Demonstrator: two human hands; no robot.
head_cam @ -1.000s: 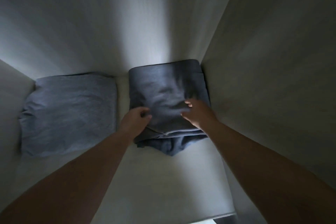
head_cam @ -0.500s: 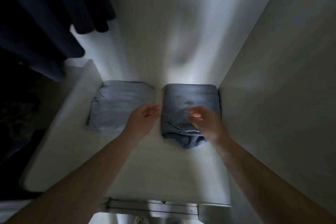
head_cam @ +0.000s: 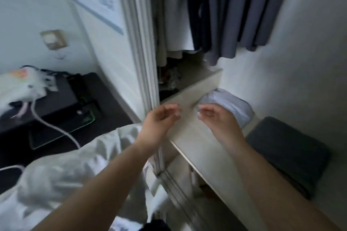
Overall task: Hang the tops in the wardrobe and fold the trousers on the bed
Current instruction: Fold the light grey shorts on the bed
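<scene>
Two folded garments lie on the wardrobe shelf: a light grey one farther back and a dark grey one nearer, against the right wall. My left hand and my right hand hover in front of the shelf's edge, palms facing each other, fingers loosely curled and holding nothing. Neither hand touches the folded clothes. Several dark and grey tops hang above the shelf inside the wardrobe.
The white sliding door frame stands just left of my left hand. Rumpled white bedding lies at lower left. A dark side table with a white cable and a white object stands at far left.
Both hands have let go of the dark folded garment and drawn back out of the wardrobe. My view has swung left and pulled away, revealing the door frame, bedding and side table.
</scene>
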